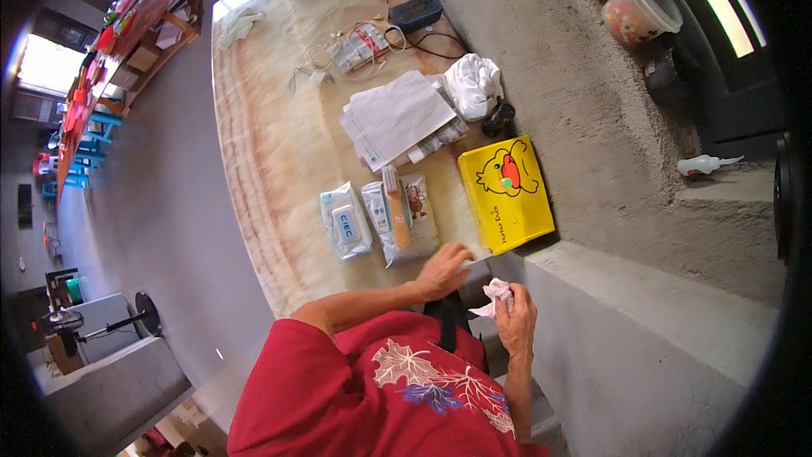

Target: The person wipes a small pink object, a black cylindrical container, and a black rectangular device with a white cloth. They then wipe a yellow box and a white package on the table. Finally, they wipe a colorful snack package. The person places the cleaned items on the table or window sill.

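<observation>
"What's on that flat, shiny yellow box (507,199)?"

"A yellow duck (509,171) with black lines, a red-orange beak and a pale green dot."

"I like the red cloth shirt (313,381)!"

"Me too. Its leaves (403,365) are cream, blue-purple and red with pale lines."

"The crumpled soft wad (497,290) over there is pale pink."

"And the big, smooth cream table (288,135) has wavy reddish-brown stripes."

"See the long brush (397,218)? Its handle is tan."

"The stools (105,121) way over there are bright blue."

Loose paper sheets (397,123) lie beside a bunched white cloth (474,85), a black power adapter (415,13) sits beyond them, and a translucent plastic tub (636,10) stands well apart.
</observation>
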Action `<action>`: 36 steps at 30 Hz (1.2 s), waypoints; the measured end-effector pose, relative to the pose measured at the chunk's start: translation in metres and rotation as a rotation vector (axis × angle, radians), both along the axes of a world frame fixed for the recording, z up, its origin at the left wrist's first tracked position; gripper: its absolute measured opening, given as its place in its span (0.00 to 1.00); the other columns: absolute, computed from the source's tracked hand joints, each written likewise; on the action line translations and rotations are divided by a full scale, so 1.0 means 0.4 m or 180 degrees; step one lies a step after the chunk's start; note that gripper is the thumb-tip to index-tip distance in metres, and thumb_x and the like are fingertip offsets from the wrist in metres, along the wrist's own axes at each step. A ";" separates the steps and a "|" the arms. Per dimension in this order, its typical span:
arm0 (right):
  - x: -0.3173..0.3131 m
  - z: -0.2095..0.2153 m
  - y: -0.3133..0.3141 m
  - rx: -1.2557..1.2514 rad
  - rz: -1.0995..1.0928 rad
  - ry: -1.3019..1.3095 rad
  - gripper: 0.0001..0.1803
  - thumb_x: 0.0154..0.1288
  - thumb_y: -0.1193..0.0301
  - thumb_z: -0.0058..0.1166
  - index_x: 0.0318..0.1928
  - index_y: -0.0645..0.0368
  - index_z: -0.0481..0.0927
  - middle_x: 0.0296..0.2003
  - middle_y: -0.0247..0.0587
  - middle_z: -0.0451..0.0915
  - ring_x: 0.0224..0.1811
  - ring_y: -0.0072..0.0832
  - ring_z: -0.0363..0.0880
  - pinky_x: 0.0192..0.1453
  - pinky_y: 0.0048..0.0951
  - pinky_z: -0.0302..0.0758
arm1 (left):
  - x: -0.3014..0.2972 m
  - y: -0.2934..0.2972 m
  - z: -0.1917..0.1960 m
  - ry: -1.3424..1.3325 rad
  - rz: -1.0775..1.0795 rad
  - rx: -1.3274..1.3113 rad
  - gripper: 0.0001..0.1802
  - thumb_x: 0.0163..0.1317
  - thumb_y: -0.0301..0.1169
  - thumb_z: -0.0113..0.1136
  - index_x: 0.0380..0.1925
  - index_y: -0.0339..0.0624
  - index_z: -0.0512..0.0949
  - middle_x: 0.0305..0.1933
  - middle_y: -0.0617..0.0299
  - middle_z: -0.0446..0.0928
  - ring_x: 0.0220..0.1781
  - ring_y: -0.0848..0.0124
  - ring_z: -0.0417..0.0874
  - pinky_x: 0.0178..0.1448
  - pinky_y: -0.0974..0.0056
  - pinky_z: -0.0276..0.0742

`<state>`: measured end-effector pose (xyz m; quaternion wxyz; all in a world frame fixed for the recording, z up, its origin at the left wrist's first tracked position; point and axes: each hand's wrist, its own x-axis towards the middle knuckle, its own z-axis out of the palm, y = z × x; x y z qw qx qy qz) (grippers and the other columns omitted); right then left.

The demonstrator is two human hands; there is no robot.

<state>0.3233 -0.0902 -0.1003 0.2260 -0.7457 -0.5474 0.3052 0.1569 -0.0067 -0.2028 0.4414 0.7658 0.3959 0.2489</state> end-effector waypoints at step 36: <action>0.030 -0.062 -0.034 -0.0726 -0.0005 -0.0230 0.15 0.55 0.67 0.54 0.42 0.60 0.73 0.37 0.51 0.75 0.40 0.49 0.75 0.42 0.45 0.73 | 0.342 0.698 -0.222 0.0237 0.1168 -0.0448 0.37 0.47 0.25 0.64 0.58 0.46 0.59 0.56 0.50 0.65 0.55 0.50 0.70 0.55 0.54 0.70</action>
